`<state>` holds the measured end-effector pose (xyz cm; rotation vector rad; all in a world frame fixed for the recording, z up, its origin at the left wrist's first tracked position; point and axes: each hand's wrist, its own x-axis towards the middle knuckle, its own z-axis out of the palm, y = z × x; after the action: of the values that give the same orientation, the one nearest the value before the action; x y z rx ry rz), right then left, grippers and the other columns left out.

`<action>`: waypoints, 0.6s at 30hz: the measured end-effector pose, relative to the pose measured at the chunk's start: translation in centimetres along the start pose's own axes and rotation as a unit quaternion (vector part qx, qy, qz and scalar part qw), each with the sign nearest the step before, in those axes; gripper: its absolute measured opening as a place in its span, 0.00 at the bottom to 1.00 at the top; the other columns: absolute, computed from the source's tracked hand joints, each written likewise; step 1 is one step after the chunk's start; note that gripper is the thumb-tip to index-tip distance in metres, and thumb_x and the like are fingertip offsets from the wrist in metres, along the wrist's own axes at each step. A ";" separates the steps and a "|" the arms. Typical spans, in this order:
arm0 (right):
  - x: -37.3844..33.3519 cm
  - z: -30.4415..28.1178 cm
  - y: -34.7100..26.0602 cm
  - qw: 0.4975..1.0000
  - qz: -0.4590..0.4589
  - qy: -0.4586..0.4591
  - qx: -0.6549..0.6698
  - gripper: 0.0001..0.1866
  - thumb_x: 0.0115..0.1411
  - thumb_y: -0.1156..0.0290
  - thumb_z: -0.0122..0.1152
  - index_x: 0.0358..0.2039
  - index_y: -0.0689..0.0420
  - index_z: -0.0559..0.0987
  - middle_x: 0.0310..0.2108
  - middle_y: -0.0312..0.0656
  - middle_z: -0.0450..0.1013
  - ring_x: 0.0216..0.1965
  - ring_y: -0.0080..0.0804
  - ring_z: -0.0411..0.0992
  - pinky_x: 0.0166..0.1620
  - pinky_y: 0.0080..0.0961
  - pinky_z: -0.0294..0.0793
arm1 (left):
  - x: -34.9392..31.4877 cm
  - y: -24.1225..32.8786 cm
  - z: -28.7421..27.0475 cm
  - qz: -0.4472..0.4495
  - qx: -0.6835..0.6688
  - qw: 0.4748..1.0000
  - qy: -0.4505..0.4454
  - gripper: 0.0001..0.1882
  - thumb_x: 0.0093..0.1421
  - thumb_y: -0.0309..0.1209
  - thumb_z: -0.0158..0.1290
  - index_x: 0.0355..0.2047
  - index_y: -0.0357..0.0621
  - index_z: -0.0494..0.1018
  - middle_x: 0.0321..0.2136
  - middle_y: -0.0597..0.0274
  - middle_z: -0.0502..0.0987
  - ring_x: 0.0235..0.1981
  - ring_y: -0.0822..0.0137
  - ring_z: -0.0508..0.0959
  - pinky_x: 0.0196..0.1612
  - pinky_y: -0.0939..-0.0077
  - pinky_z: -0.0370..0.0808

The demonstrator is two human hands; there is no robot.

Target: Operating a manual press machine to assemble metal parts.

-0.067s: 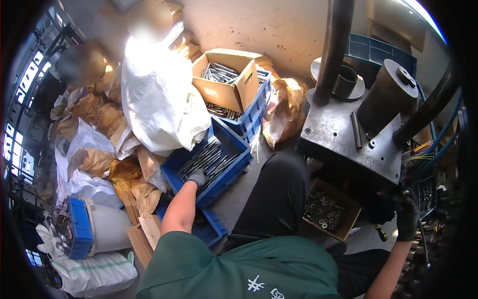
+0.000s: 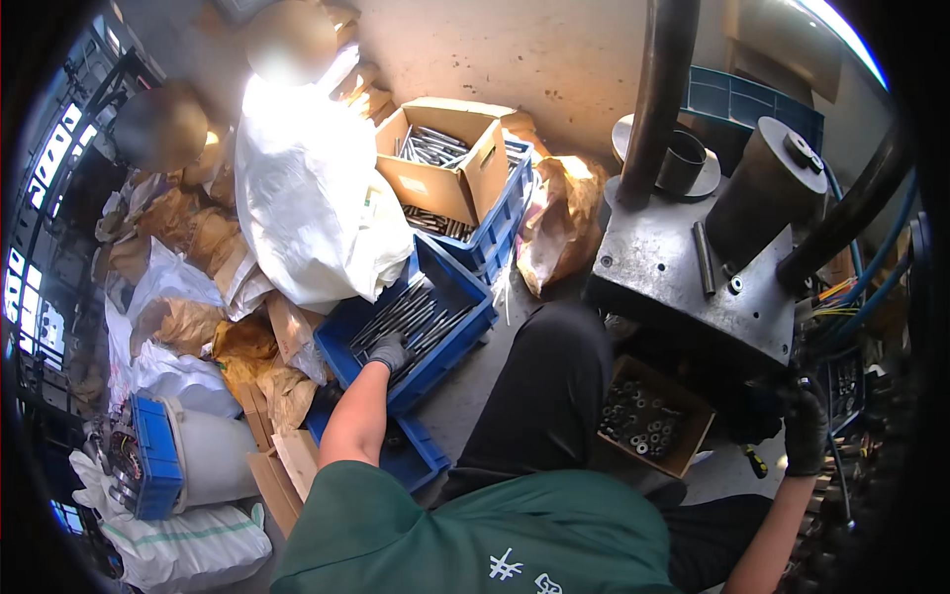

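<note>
My left hand (image 2: 389, 351), in a grey glove, reaches into a blue crate (image 2: 457, 348). It touches the near end of a pile of slim metal rods (image 2: 421, 315) lying there; its fingertips are lost among them, so I cannot see whether a rod is gripped. Far to the right, my right hand (image 2: 807, 433), in a dark glove, is raised beside the lower edge of a heavy metal press (image 2: 683, 272). Its fingers blend into dark parts there, and what they touch cannot be made out.
A cardboard box of rods (image 2: 482, 188) sits on another blue crate (image 2: 492, 250). Washers and rings lie in an open carton (image 2: 696, 436) under the press. A large white sack (image 2: 307, 198) and crumpled brown paper (image 2: 183, 223) fill the left. A small blue bin (image 2: 426, 450) is below.
</note>
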<state>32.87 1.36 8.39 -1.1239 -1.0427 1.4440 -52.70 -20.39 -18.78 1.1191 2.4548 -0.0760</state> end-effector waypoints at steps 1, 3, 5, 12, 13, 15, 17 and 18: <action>0.2 -0.2 0.0 1.000 0.007 -0.024 -0.007 0.23 0.67 0.74 0.63 0.63 0.58 0.78 0.51 0.38 0.79 0.47 0.23 0.80 0.40 0.15 0.79 | 0.6 0.2 0.3 -0.015 -0.001 1.000 0.024 0.33 0.54 0.49 0.71 0.55 0.44 0.82 0.50 0.47 0.86 0.53 0.48 0.85 0.61 0.58 0.79; 0.2 -0.3 0.1 0.999 0.025 -0.029 0.019 0.23 0.66 0.74 0.63 0.63 0.57 0.78 0.54 0.40 0.79 0.49 0.25 0.80 0.41 0.15 0.80 | 1.9 0.4 0.8 0.027 -0.079 0.996 -0.009 0.33 0.53 0.50 0.71 0.55 0.45 0.82 0.51 0.44 0.85 0.54 0.47 0.84 0.61 0.59 0.79; 0.1 0.0 -0.1 0.998 0.040 -0.025 0.036 0.23 0.66 0.75 0.64 0.62 0.57 0.78 0.59 0.42 0.79 0.51 0.28 0.81 0.43 0.17 0.82 | 3.4 0.6 1.4 0.030 -0.086 0.995 -0.041 0.32 0.53 0.49 0.69 0.55 0.44 0.83 0.51 0.42 0.85 0.53 0.46 0.85 0.60 0.59 0.79; -0.7 2.3 -0.5 0.998 0.018 0.015 0.061 0.20 0.69 0.73 0.61 0.61 0.56 0.75 0.57 0.48 0.78 0.48 0.35 0.82 0.44 0.30 0.88 | 6.9 1.0 3.8 0.043 0.047 0.996 -0.070 0.32 0.52 0.47 0.68 0.54 0.42 0.83 0.53 0.37 0.83 0.54 0.41 0.83 0.60 0.54 0.79; -0.6 2.5 -0.5 0.996 -0.001 -0.041 0.082 0.20 0.68 0.71 0.63 0.60 0.56 0.78 0.56 0.48 0.81 0.49 0.38 0.83 0.52 0.32 0.86 | 7.2 1.0 3.8 0.047 0.048 0.995 -0.067 0.33 0.52 0.47 0.68 0.54 0.42 0.83 0.53 0.37 0.83 0.54 0.41 0.83 0.60 0.53 0.79; -0.5 2.9 -0.4 0.995 0.006 -0.025 0.101 0.17 0.66 0.75 0.65 0.55 0.57 0.80 0.52 0.48 0.82 0.49 0.40 0.83 0.53 0.36 0.85 | 7.3 1.2 3.7 0.048 0.038 0.994 -0.088 0.33 0.52 0.47 0.68 0.55 0.40 0.82 0.53 0.35 0.83 0.54 0.40 0.84 0.60 0.52 0.79; -0.6 3.1 -0.2 0.990 0.002 -0.034 0.133 0.16 0.65 0.77 0.66 0.53 0.58 0.80 0.51 0.48 0.82 0.48 0.41 0.83 0.53 0.37 0.85 | 7.2 1.3 3.3 0.046 -0.003 0.990 -0.135 0.33 0.54 0.45 0.70 0.55 0.37 0.82 0.51 0.35 0.84 0.52 0.41 0.84 0.59 0.53 0.78; -0.6 3.3 -0.1 0.987 -0.001 -0.053 0.152 0.16 0.65 0.78 0.67 0.53 0.58 0.80 0.50 0.47 0.82 0.48 0.41 0.82 0.53 0.38 0.85 | 6.9 1.3 3.1 0.037 -0.026 0.985 -0.164 0.31 0.55 0.43 0.71 0.55 0.36 0.82 0.49 0.36 0.85 0.51 0.41 0.85 0.58 0.55 0.78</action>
<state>29.73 0.61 9.21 -0.8337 -0.8591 1.6129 -54.55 -15.34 -24.19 1.0792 2.1109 -0.1586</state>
